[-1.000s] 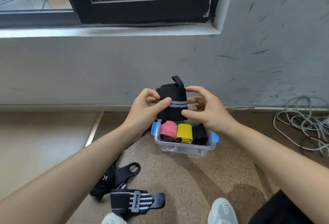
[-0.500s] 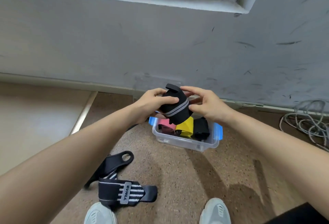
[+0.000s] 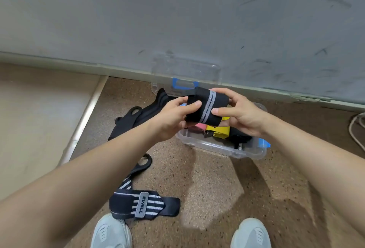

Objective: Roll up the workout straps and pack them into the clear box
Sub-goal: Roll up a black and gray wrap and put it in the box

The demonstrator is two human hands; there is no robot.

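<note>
The left hand (image 3: 173, 117) and right hand (image 3: 241, 115) pinch the rolled black strap (image 3: 207, 107) from either side at centre frame, just above the clear box (image 3: 223, 149). The box already holds a pink roll (image 3: 198, 126), a yellow roll (image 3: 218, 130) and a black roll (image 3: 240, 138), so space looks tight. Forced in, the strap may spring open on release or shove the light box along the floor (image 3: 207, 178). Loose straps (image 3: 146, 205) wait at lower left.

Rolled black grey-striped strap (image 3: 207, 107) above strap-filled clear box (image 3: 221, 147)
</note>
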